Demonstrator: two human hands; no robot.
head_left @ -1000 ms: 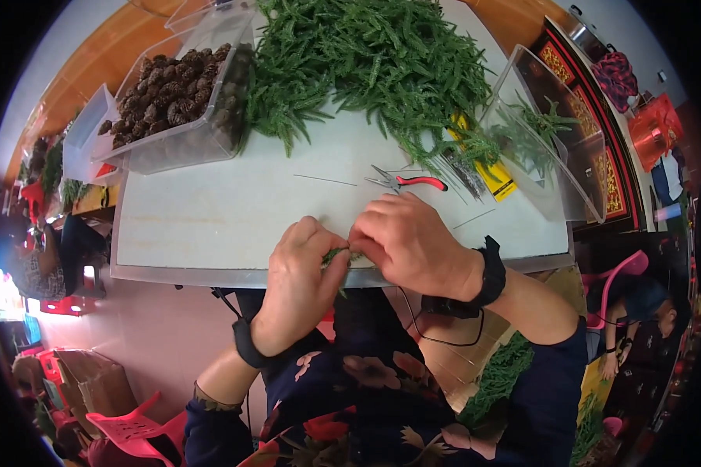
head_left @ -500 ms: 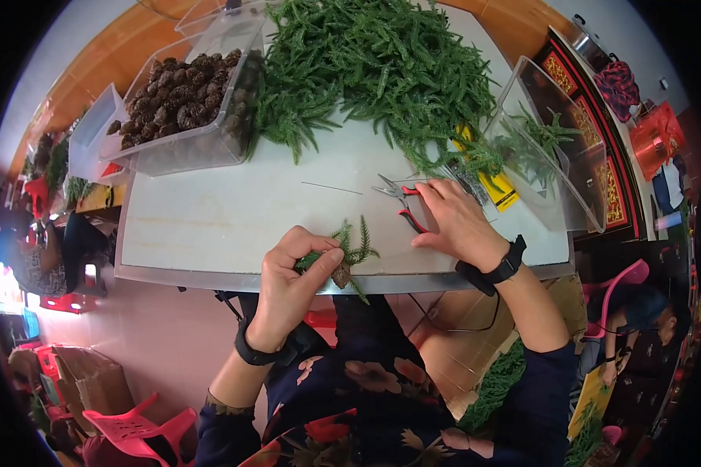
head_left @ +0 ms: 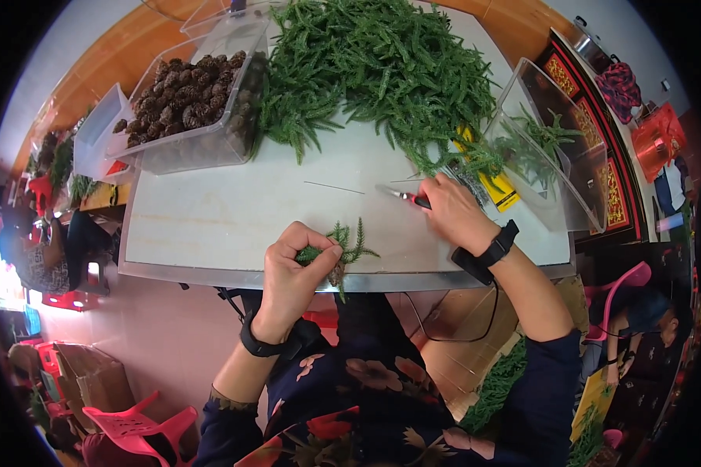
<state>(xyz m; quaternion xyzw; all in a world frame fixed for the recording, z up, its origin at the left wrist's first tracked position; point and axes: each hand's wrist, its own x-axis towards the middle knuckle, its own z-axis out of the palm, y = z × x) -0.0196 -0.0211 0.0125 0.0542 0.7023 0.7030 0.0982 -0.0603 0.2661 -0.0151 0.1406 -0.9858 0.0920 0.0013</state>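
Near the table's front edge, my left hand (head_left: 300, 261) pinches a green artificial pine sprig (head_left: 356, 243). A brown pine cone (head_left: 336, 274) hangs at the sprig's base, partly behind my thumb. To the right, my right hand (head_left: 461, 212) is closed around the red handles of a pair of pliers (head_left: 413, 198), whose jaws point left just over the tabletop. A thin straight wire (head_left: 333, 187) lies on the white table left of the pliers' tip.
A clear plastic bin of pine cones (head_left: 237, 144) stands at the back left. A large heap of green sprigs (head_left: 382, 70) covers the table's far middle. On the right are a yellow packet (head_left: 500, 192) and a tilted clear bin (head_left: 557, 183). Other people sit farther off at both sides.
My right hand has closed on the pliers, which lay with their handles spread beside it; they have turned and lie in my grip. My left hand stays put with the sprig.
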